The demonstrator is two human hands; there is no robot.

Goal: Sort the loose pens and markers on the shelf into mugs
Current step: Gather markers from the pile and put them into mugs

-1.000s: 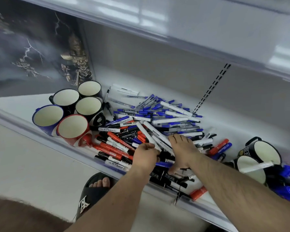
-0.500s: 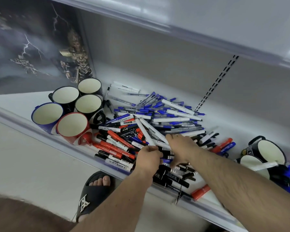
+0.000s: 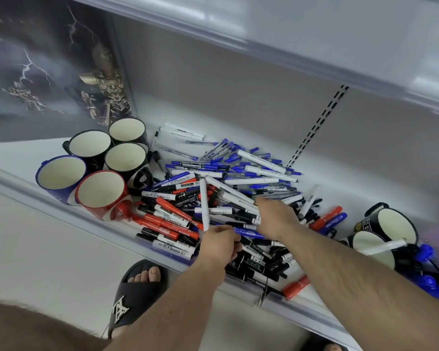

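Now left hand (image 3: 219, 240) has lifted one white pen (image 3: 203, 203) upright out of the pile (image 3: 238, 198), pinched at its lower end, right hand (image 3: 276, 216) still flat on pens, mugs (image 3: 99, 191) empty, so sorting's barely begun.

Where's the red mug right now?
In the head view the red mug sits at the shelf's front left, beside the blue mug, its handle touching the marker pile.
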